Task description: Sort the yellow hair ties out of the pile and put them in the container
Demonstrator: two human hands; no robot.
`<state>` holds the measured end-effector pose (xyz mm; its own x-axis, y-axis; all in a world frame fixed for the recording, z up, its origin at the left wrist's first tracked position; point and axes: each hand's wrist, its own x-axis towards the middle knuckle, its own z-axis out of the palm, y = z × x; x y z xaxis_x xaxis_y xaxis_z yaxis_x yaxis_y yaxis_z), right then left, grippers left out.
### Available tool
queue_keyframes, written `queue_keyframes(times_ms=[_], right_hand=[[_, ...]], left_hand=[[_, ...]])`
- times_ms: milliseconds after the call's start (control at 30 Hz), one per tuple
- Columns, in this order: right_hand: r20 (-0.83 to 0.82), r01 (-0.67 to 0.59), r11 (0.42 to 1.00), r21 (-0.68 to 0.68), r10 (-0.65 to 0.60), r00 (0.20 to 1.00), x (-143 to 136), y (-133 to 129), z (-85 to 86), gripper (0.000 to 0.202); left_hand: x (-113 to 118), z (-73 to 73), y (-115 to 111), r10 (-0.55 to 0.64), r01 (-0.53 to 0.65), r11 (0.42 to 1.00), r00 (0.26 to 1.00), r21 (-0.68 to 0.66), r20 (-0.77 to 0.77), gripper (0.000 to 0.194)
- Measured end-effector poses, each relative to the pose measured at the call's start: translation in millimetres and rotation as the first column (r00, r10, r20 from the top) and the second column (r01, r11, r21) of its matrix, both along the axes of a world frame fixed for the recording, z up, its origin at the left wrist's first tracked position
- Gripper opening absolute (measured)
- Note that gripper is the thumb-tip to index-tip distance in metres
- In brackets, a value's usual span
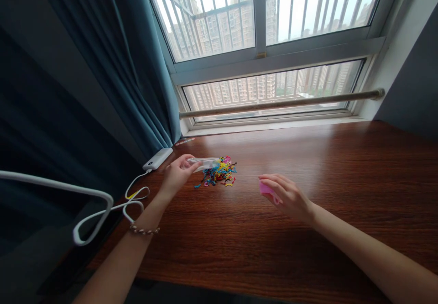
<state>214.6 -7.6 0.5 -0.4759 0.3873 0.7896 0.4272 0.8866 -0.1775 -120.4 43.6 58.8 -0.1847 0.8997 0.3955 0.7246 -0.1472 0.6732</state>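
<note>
My left hand [179, 171] grips a clear plastic container [205, 163], tipped on its side with its far end against a heap of small colourful bands [219, 170]. The heap mixes yellow, blue, pink, black and red pieces, and a few lie loose around it. To the right of the heap, my right hand [285, 193] has its fingers closed round a pink lid [267, 190] with a small loop at its lower edge. Its palm side is hidden from me.
A white power bank [158, 159] with a white cable [129, 190] lies at the left edge of the brown wooden table [219, 231]. Blue curtains [137, 66] hang behind it. A barred window [260, 53] and a rail [284, 106] stand beyond the table.
</note>
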Motion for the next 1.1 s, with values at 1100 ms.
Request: queue_keyframes(times_ms=[1100], right_hand=[[-0.275, -0.005, 0.923, -0.384, -0.109, 0.955, -2.2, 7.4, 3.4, 0.032]], left_hand=[[96.7, -48.9, -38.2, -0.027, 0.570, 0.795, 0.374, -0.207, 0.927, 0.029]])
